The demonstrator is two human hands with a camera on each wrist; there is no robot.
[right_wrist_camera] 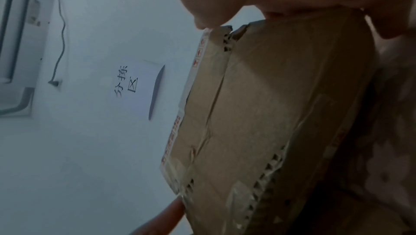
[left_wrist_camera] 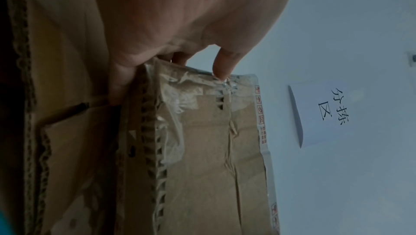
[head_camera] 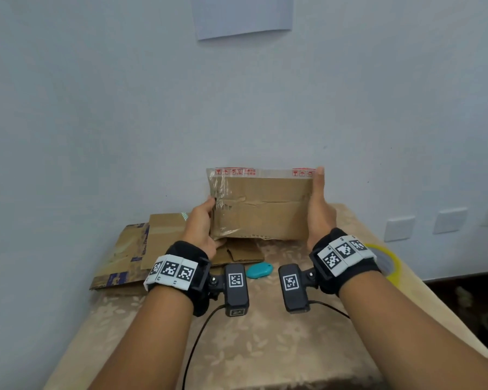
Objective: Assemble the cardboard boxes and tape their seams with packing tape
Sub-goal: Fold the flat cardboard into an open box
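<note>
I hold a worn brown cardboard box (head_camera: pixel 262 204) upright above the table, its broad side facing me. Old clear tape covers its left end, and a strip printed in red runs along the top edge. My left hand (head_camera: pixel 202 223) grips the left edge low down, fingers wrapped behind it. My right hand (head_camera: pixel 319 209) clasps the right edge, thumb straight up to the top corner. The left wrist view shows the box (left_wrist_camera: pixel 213 167) with a fingertip (left_wrist_camera: pixel 221 71) on its taped corner. The right wrist view shows the box (right_wrist_camera: pixel 258 114) under my thumb tip (right_wrist_camera: pixel 207 19). A yellow packing tape roll (head_camera: pixel 385 263) lies right of my right wrist.
Flattened cardboard sheets (head_camera: pixel 135 249) are stacked at the table's back left, against the wall. A teal cutter (head_camera: pixel 259 270) lies between my wrists on the beige patterned tablecloth (head_camera: pixel 265 347). A paper sign (head_camera: pixel 243 15) hangs on the wall above; wall sockets (head_camera: pixel 399 228) sit at the right.
</note>
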